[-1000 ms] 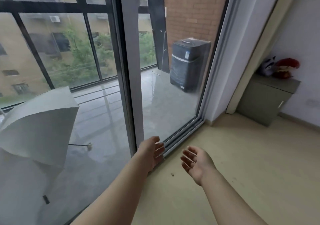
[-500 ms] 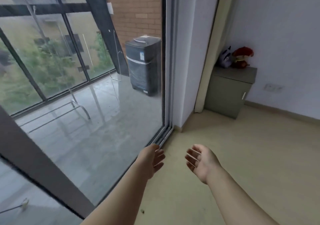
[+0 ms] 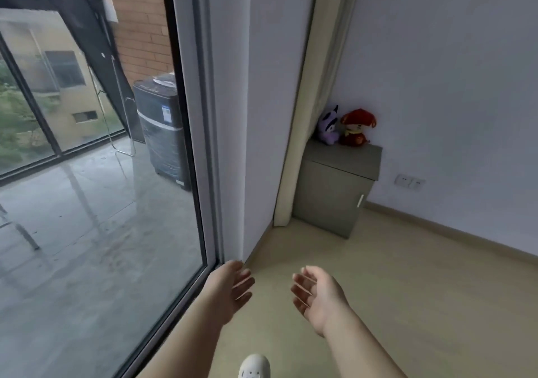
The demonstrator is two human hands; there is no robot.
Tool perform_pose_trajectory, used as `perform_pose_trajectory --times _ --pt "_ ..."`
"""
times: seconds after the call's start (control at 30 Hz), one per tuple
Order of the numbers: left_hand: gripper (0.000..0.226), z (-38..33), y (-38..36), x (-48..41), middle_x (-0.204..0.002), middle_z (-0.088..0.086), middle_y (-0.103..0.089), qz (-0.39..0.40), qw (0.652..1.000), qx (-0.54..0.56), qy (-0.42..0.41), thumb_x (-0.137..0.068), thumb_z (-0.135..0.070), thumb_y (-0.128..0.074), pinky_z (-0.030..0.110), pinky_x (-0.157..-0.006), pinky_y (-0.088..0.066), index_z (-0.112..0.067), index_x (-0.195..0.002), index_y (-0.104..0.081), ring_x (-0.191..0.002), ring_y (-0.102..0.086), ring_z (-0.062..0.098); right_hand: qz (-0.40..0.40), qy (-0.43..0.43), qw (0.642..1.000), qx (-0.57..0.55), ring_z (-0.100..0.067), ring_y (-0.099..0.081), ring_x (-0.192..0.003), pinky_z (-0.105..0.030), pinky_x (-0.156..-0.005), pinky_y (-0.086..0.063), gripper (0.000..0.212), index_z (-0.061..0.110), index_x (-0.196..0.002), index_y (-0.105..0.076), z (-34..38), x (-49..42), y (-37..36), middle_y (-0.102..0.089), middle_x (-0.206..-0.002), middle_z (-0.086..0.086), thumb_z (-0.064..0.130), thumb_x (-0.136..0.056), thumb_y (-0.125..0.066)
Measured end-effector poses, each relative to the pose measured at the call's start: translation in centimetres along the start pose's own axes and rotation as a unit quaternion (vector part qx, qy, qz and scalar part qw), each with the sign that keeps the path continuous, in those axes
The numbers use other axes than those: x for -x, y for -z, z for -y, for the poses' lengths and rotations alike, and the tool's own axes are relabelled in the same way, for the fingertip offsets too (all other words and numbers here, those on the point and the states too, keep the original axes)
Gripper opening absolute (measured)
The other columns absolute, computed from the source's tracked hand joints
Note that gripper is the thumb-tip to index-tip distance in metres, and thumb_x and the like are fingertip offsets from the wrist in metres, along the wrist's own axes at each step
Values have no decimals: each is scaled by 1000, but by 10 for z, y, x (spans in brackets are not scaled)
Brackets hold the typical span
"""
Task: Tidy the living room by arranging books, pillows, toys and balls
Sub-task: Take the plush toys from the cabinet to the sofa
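1. The left hand (image 3: pixel 230 289) and right hand (image 3: pixel 316 294) were held out apart, fingers loose, holding nothing.
2. Two plush toys (image 3: pixel 346 127) sat together on the grey cabinet (image 3: pixel 334 191) (apparently already placed).
3. No books, pillows or balls showed, so progress was unclear.

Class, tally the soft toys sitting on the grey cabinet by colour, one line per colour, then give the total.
Purple and white toy: 1
Red toy: 1
Total: 2
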State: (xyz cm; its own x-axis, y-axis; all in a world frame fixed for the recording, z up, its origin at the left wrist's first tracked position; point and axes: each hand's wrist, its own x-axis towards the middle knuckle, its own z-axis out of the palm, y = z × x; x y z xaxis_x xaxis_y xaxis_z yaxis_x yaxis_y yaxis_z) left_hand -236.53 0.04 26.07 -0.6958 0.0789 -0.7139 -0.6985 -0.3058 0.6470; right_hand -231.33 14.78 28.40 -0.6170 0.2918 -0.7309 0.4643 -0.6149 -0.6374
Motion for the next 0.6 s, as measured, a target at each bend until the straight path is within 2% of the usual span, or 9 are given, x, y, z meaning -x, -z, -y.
perform_pose_trajectory --times 0.07,0.23,0.3,0.4,0.6 --pt "9 -25 -41 -34 -78 2 -61 14 1000 -10 -5 -93 -16 -50 27 -60 -41 -13 -85 -53 -72 -59 16 -9 16 1000 -11 -17 -53 -63 -26 -58 -36 17 15 -75 -54 38 -36 -3 -61 -75 -3 17 -92 -50" --pt "9 -103 -163 -129 -79 3 -59 52 998 -30 -9 -94 -17 -49 27 -59 -38 -13 -102 -52 -70 -56 16 -43 37 997 -46 -19 -53 -62 -26 -56 -36 17 14 -77 -55 146 -123 -9 -61 -73 -4 17 -93 -49" --pt "5 -125 -213 -152 -78 3 -58 77 996 -50 -4 -94 -16 -48 27 -59 -37 -13 -95 -52 -69 -55 16 -65 58 994 -63 -19 -53 -62 -26 -56 -35 17 15 -78 -54 188 -154 -4 -61 -73 -5 17 -94 -48" --pt "14 -146 -275 -180 -80 4 -58 101 991 -90 11 -94 -15 -48 28 -62 -39 -13 -81 -52 -70 -55 17 -96 57 990 -89 -18 -54 -64 -26 -56 -36 18 16 -80 -53 231 -195 3 -60 -75 -4 17 -95 -45" --pt "17 -180 -352 -256 -78 4 -58 84 990 -107 38 -94 -16 -48 27 -63 -38 -13 -78 -53 -70 -55 18 -85 6 991 -105 -19 -52 -69 -27 -59 -36 20 13 -80 -53 305 -291 2 -59 -78 -5 18 -96 -43"
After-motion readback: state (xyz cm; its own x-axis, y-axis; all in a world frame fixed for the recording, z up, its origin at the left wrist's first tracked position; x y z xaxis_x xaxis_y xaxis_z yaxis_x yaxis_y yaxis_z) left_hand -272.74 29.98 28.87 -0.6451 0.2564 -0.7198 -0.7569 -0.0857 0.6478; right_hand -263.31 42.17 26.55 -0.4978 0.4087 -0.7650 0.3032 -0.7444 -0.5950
